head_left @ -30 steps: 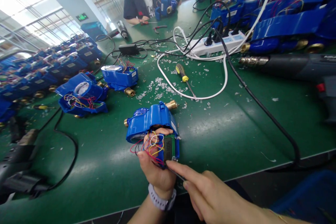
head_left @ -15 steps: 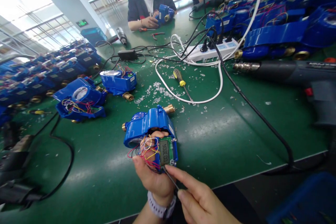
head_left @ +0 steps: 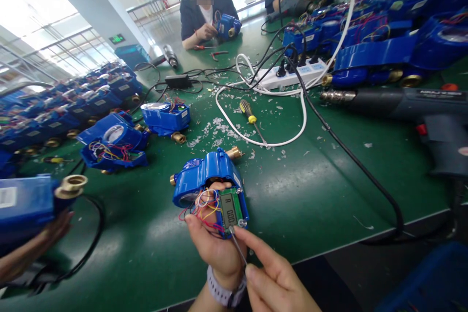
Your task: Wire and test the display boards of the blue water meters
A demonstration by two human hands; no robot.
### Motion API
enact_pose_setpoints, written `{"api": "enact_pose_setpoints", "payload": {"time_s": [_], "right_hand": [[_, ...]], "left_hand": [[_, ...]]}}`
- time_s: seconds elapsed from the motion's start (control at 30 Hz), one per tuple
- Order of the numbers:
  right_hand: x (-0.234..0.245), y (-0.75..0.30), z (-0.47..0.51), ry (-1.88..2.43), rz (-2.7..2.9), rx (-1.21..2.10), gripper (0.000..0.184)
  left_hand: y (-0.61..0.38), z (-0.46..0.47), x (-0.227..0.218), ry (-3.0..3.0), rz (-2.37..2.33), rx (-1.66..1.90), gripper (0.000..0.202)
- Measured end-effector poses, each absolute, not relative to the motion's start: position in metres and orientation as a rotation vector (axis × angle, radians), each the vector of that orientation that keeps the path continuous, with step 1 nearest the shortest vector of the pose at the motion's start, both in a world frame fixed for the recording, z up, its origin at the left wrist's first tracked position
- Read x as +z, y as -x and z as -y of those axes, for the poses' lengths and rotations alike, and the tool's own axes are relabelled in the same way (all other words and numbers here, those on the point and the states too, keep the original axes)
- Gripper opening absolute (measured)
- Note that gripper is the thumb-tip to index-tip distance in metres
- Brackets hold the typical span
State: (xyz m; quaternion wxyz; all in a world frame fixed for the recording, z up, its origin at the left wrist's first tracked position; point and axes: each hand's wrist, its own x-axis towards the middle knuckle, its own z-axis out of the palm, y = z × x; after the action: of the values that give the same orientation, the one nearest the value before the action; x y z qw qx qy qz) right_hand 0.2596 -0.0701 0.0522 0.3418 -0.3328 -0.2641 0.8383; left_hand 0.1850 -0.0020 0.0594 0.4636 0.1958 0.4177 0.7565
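Observation:
In the head view, a blue water meter (head_left: pixel 208 170) with brass pipe ends lies opened on the green table. My left hand (head_left: pixel 215 248) is wrapped under its blue part with a green circuit board (head_left: pixel 238 209) and holds that up. The board's small LCD (head_left: pixel 229 208) shows characters. Red, yellow and white wires (head_left: pixel 206 209) loop over my left fingers. Between the thumb and fingers of my right hand (head_left: pixel 274 273) is a thin metal tool (head_left: pixel 239 247). Its tip touches or is very near the LCD's lower end; its handle is hidden.
A yellow-black screwdriver (head_left: pixel 252 119) lies inside a white cable loop. A heat gun (head_left: pixel 402 102) is at right, beside a power strip (head_left: pixel 292 77). More meters (head_left: pixel 111 144) fill the left. A person's hand (head_left: pixel 54 229) carries another meter (head_left: pixel 27 207) at lower left. Coworkers sit opposite.
The LCD characters have changed. Another person's hand with a blue meter has come in at the lower left. My hands stay almost in place; the view has shifted slightly.

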Motion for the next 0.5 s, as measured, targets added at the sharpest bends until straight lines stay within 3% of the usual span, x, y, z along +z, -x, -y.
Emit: {"api": "enact_pose_setpoints", "payload": {"time_s": [0.33,0.5], "right_hand": [[0.061,-0.277,0.066,0.971,0.958,2.157,0.075],[0.085,-0.302,0.049,1.178,1.288,1.85,0.041]], "left_hand": [[-0.18,0.003,0.055,-0.554,-0.983,1.867,0.048],[-0.171,0.007,0.057,-0.551,-0.936,1.746,0.049]]}}
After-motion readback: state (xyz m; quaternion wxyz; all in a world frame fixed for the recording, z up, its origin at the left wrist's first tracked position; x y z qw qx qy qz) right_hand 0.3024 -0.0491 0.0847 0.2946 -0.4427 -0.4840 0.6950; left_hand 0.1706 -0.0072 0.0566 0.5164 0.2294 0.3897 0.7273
